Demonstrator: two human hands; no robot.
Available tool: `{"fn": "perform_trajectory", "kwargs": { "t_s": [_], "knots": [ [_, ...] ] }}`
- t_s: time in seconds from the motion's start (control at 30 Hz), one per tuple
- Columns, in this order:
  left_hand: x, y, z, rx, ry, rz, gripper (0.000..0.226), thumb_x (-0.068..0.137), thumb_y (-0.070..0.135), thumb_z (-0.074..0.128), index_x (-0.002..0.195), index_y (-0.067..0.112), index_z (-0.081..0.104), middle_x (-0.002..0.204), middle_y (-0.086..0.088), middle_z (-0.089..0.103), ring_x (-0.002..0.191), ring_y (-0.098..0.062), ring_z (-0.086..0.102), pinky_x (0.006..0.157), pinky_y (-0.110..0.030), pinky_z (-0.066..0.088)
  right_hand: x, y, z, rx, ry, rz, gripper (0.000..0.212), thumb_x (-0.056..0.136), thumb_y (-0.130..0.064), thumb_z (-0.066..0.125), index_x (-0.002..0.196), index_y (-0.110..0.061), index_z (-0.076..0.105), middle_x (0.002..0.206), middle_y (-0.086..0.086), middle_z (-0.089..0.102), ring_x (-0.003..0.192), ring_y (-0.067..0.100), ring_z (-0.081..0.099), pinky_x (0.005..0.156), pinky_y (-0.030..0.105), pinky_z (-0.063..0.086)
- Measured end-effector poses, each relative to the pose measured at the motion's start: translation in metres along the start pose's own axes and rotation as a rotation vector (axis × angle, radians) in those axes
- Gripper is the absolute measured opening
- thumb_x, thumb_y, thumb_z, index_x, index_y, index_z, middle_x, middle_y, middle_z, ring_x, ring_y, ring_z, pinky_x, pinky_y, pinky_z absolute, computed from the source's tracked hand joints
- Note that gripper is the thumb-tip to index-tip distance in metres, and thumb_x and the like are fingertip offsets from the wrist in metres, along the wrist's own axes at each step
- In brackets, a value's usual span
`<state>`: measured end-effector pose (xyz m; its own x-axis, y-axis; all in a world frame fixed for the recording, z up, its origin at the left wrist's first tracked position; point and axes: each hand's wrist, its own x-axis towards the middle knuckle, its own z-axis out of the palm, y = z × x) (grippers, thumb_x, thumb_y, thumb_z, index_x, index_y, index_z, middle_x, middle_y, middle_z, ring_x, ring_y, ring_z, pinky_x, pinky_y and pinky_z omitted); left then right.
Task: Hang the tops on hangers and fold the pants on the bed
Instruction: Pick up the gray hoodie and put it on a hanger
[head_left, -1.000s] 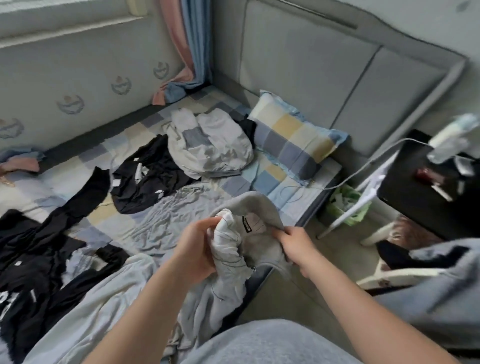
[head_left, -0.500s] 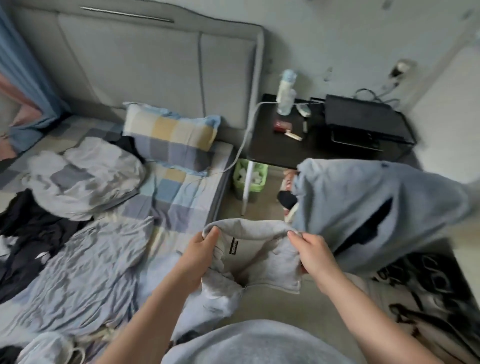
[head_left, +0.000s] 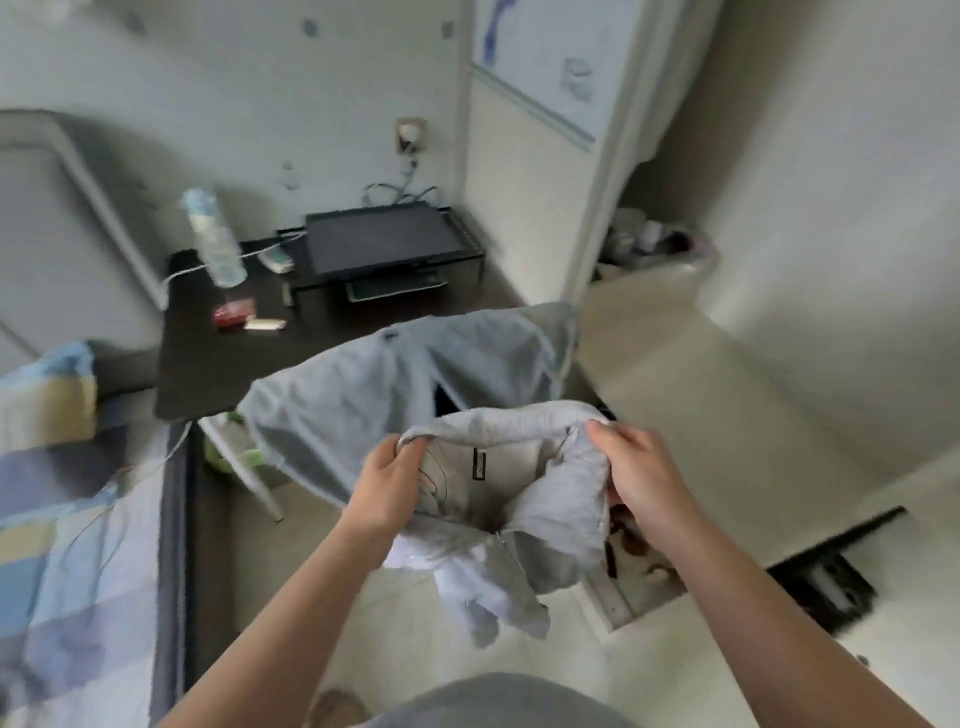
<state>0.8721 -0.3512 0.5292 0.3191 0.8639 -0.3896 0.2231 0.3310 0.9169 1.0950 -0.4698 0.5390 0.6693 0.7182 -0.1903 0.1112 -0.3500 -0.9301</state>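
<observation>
Holding the grey top (head_left: 524, 499) open by its collar above the floor, left hand (head_left: 387, 480) and right hand (head_left: 636, 470) pinching either side, it could slip if one pinch loosens.

The black table (head_left: 218, 374) stands against the wall. On its top:
- a clear bottle (head_left: 215, 244), upright at the back left;
- a red box (head_left: 235, 313) and a pale lighter (head_left: 265, 325), just beside each other near the front;
- a black stand (head_left: 384, 239) at the back right, with a flat item beneath it.

A white cable (head_left: 182, 271) crosses the tabletop past the bottle. A socket (head_left: 412, 134) sits on the wall above the stand. A green basket (head_left: 223, 452) is on the floor under the table. A checked pillow (head_left: 47, 395) lies at the left edge. A poster (head_left: 545, 57) hangs at upper right. A bin (head_left: 660, 249), contents blurred, stands in the alcove.
</observation>
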Motion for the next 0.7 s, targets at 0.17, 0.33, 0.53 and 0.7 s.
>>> {"fn": "perform_trajectory", "kwargs": {
  "t_s": [0.17,0.33,0.53,0.7],
  "knots": [
    [0.051,0.077,0.079,0.002,-0.231,0.178,0.043,0.091,0.046,0.055,0.104,0.006,0.064,0.109,-0.021,0.07,0.105,-0.035,0.068,0.097,-0.058,0.051,0.036,-0.043,-0.075,0.017,0.239,-0.044,0.046,0.078,-0.048,0.057,0.079,-0.002,0.063,0.06,0.001,0.056,0.054,0.014,0.054,0.055,0.033,0.042],
    [0.095,0.169,0.156,-0.028,-0.435,0.324,0.054,0.089,0.048,0.054,0.105,-0.003,0.061,0.102,-0.022,0.07,0.103,-0.037,0.068,0.099,-0.055,0.051,0.077,-0.09,-0.141,0.052,0.463,-0.149,0.036,0.095,-0.03,0.059,0.082,0.003,0.066,0.065,0.003,0.056,0.061,0.015,0.05,0.061,0.032,0.038],
    [0.138,0.276,0.233,-0.059,-0.661,0.418,0.035,0.102,0.032,0.052,0.11,0.0,0.063,0.114,-0.027,0.067,0.109,-0.041,0.065,0.099,-0.058,0.051,0.116,-0.155,-0.203,0.043,0.684,-0.232,0.038,0.098,-0.027,0.057,0.081,0.005,0.066,0.06,-0.001,0.057,0.054,0.009,0.052,0.051,0.023,0.04],
    [0.155,0.372,0.285,-0.071,-0.827,0.543,0.022,0.1,0.023,0.054,0.097,0.005,0.065,0.093,-0.017,0.072,0.09,-0.031,0.069,0.084,-0.045,0.055,0.144,-0.222,-0.246,0.007,0.884,-0.339,0.035,0.098,-0.03,0.059,0.07,-0.009,0.056,0.061,0.006,0.043,0.056,0.016,0.041,0.055,0.03,0.03]
  ]
}}
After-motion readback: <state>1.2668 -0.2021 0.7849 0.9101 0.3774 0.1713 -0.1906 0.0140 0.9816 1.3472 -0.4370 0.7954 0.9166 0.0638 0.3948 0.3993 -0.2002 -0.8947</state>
